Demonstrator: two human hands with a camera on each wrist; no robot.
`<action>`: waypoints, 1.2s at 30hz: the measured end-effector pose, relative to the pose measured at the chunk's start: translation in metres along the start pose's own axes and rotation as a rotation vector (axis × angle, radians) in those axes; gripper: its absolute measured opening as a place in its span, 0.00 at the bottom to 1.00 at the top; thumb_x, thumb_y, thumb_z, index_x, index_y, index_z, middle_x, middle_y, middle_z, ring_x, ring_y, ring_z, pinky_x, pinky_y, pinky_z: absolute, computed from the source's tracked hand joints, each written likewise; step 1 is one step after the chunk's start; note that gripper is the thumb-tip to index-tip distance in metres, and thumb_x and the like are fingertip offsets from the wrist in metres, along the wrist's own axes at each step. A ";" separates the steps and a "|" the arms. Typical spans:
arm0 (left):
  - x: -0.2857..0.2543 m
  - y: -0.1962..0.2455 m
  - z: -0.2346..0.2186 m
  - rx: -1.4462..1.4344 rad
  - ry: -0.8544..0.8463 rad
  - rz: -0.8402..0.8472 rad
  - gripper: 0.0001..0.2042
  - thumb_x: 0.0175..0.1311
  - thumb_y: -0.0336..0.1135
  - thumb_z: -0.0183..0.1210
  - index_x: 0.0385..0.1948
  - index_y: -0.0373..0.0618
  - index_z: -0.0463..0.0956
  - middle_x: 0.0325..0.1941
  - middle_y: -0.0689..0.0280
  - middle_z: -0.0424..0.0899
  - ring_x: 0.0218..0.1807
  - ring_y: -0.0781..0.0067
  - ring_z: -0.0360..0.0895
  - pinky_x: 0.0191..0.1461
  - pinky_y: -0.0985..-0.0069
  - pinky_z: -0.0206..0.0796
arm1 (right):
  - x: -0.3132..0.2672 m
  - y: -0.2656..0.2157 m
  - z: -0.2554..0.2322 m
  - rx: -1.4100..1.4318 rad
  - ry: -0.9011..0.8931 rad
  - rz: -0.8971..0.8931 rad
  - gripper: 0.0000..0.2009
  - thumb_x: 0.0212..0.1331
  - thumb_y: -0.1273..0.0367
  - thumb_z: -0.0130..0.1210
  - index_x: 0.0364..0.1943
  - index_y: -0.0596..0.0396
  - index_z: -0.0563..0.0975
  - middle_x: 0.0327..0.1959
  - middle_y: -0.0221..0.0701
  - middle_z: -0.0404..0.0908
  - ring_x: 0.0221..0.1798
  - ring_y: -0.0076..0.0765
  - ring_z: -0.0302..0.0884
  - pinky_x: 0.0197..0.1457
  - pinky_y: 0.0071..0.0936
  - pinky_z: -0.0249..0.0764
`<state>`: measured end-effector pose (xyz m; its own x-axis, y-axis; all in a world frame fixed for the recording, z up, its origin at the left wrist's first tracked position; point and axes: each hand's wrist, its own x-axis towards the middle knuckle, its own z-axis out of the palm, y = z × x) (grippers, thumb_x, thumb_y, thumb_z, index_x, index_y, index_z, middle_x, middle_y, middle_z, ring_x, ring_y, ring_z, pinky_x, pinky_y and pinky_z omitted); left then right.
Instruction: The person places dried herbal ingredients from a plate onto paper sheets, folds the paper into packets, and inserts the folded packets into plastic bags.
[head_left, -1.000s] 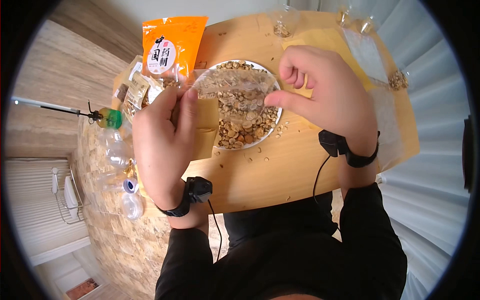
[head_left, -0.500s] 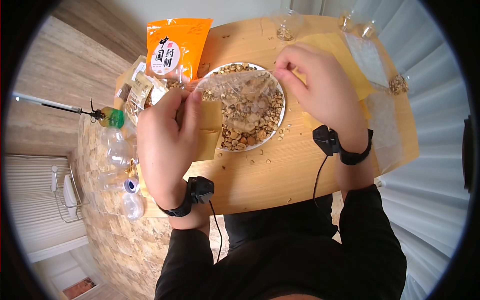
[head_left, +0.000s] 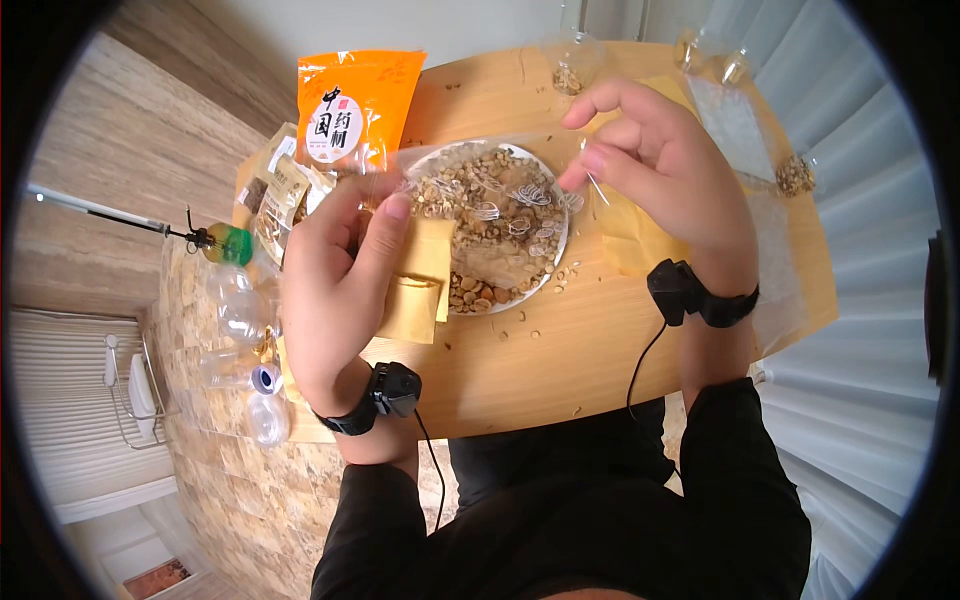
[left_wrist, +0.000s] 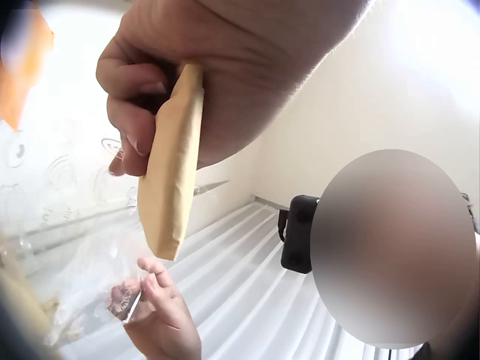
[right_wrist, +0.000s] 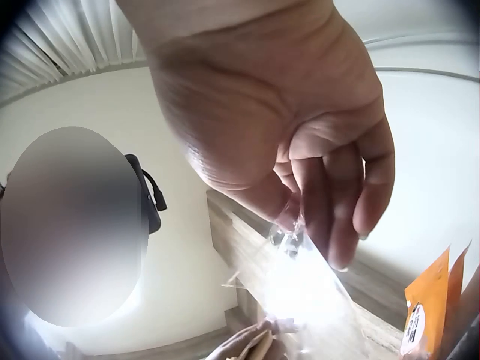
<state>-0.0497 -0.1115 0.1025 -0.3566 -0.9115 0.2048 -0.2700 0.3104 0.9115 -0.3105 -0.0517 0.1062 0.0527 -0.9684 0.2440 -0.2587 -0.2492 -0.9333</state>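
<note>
A clear plastic bag [head_left: 490, 205] with white printed markings is stretched over a white plate [head_left: 563, 236] of mixed dried herbs [head_left: 470, 298]. My left hand [head_left: 335, 280] pinches the bag's left end between thumb and forefinger. It also grips a folded tan paper [head_left: 412, 305], which stands out flat from the palm in the left wrist view. On the other side, my right hand [head_left: 665, 165] pinches the bag's right end with thumb and fingertips, the film bunched there in the right wrist view. The herbs show through the film.
An orange printed pouch [head_left: 360, 95] stands behind the plate on the left, near smaller packets [head_left: 285, 190]. Clear bottles [head_left: 240, 310] and a green sprayer [head_left: 228, 243] line the left side. Yellow paper sheets [head_left: 630, 235] lie at right. A clear jar [head_left: 572, 75] stands at the back.
My right hand first hung apart from the bag's right end, then pinched it. The bag is now drawn out flatter and wider over the plate. My left hand has kept its grip.
</note>
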 end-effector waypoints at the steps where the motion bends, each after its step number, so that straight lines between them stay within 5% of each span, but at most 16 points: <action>1: -0.001 0.004 0.000 0.001 0.002 0.002 0.08 0.65 0.32 0.56 0.36 0.37 0.75 0.14 0.75 0.67 0.19 0.90 0.56 0.22 0.84 0.46 | -0.001 -0.004 -0.002 -0.036 -0.050 0.065 0.10 0.61 0.75 0.47 0.46 0.56 0.71 0.30 0.36 0.84 0.39 0.24 0.80 0.46 0.20 0.69; 7: -0.015 0.031 0.003 -0.012 0.188 0.042 0.09 0.64 0.30 0.55 0.43 0.40 0.73 0.13 0.74 0.70 0.17 0.91 0.60 0.21 0.86 0.47 | -0.003 0.002 -0.003 0.017 -0.064 0.076 0.16 0.59 0.77 0.47 0.52 0.57 0.71 0.27 0.34 0.84 0.33 0.22 0.81 0.36 0.16 0.70; 10: -0.018 0.014 0.000 0.108 -0.091 0.387 0.12 0.58 0.29 0.58 0.44 0.39 0.78 0.16 0.68 0.77 0.15 0.86 0.66 0.21 0.83 0.55 | -0.006 -0.007 -0.001 0.034 -0.210 0.076 0.22 0.58 0.78 0.46 0.59 0.56 0.67 0.25 0.34 0.84 0.32 0.23 0.81 0.37 0.16 0.71; 11: -0.016 0.023 -0.002 0.220 -0.223 0.402 0.15 0.58 0.30 0.59 0.48 0.42 0.77 0.18 0.63 0.79 0.14 0.78 0.72 0.22 0.80 0.61 | -0.006 -0.008 0.000 0.037 -0.216 0.078 0.22 0.58 0.78 0.46 0.59 0.56 0.67 0.25 0.34 0.84 0.32 0.23 0.81 0.37 0.16 0.71; 13: -0.015 0.033 0.004 0.289 -0.399 0.274 0.20 0.55 0.30 0.60 0.51 0.37 0.74 0.11 0.68 0.66 0.15 0.79 0.62 0.23 0.78 0.54 | -0.006 -0.007 -0.001 0.042 -0.430 -0.058 0.28 0.56 0.78 0.44 0.65 0.64 0.58 0.28 0.35 0.83 0.33 0.26 0.82 0.42 0.18 0.71; 17: -0.010 0.023 0.013 0.381 -0.466 0.264 0.22 0.58 0.33 0.60 0.56 0.47 0.72 0.10 0.65 0.62 0.13 0.72 0.61 0.22 0.75 0.53 | -0.005 -0.004 -0.002 0.003 -0.540 -0.035 0.31 0.56 0.79 0.45 0.66 0.67 0.53 0.30 0.38 0.83 0.34 0.29 0.83 0.43 0.21 0.73; 19: -0.008 0.016 0.014 0.342 -0.484 0.323 0.22 0.58 0.34 0.60 0.57 0.48 0.72 0.09 0.64 0.63 0.13 0.69 0.63 0.22 0.74 0.54 | -0.002 0.002 -0.001 0.115 -0.624 -0.165 0.27 0.59 0.79 0.44 0.65 0.69 0.55 0.32 0.39 0.82 0.33 0.30 0.83 0.42 0.22 0.75; 21: -0.005 0.027 0.014 0.435 -0.681 0.292 0.20 0.59 0.39 0.60 0.54 0.52 0.71 0.15 0.59 0.75 0.18 0.54 0.75 0.22 0.64 0.64 | 0.001 0.009 -0.001 0.107 -0.663 -0.228 0.25 0.61 0.79 0.43 0.64 0.69 0.56 0.32 0.38 0.82 0.33 0.30 0.83 0.41 0.22 0.75; 25: -0.005 0.012 0.023 0.430 -0.692 0.411 0.17 0.61 0.41 0.59 0.50 0.50 0.73 0.15 0.59 0.74 0.18 0.55 0.74 0.23 0.64 0.63 | 0.003 0.013 0.003 0.150 -0.713 -0.381 0.16 0.64 0.78 0.41 0.57 0.66 0.65 0.29 0.36 0.81 0.30 0.30 0.82 0.36 0.23 0.75; 29: -0.002 0.009 0.025 0.366 -0.720 0.448 0.16 0.61 0.42 0.59 0.48 0.49 0.73 0.15 0.59 0.74 0.18 0.55 0.74 0.23 0.64 0.62 | 0.001 0.007 0.004 0.151 -0.676 -0.343 0.13 0.60 0.77 0.43 0.47 0.59 0.72 0.24 0.31 0.78 0.29 0.26 0.77 0.35 0.22 0.71; 36: -0.006 0.017 0.022 0.404 -0.612 0.284 0.21 0.60 0.42 0.60 0.55 0.49 0.70 0.11 0.62 0.67 0.15 0.61 0.68 0.21 0.69 0.56 | -0.002 0.000 0.004 -0.071 -0.510 -0.275 0.04 0.57 0.78 0.48 0.32 0.60 0.76 0.25 0.34 0.80 0.28 0.31 0.80 0.32 0.24 0.72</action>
<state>-0.0721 -0.0947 0.1090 -0.8583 -0.5083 0.0702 -0.3572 0.6901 0.6294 -0.3065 -0.0495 0.1050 0.5803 -0.7568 0.3008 -0.2325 -0.5079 -0.8294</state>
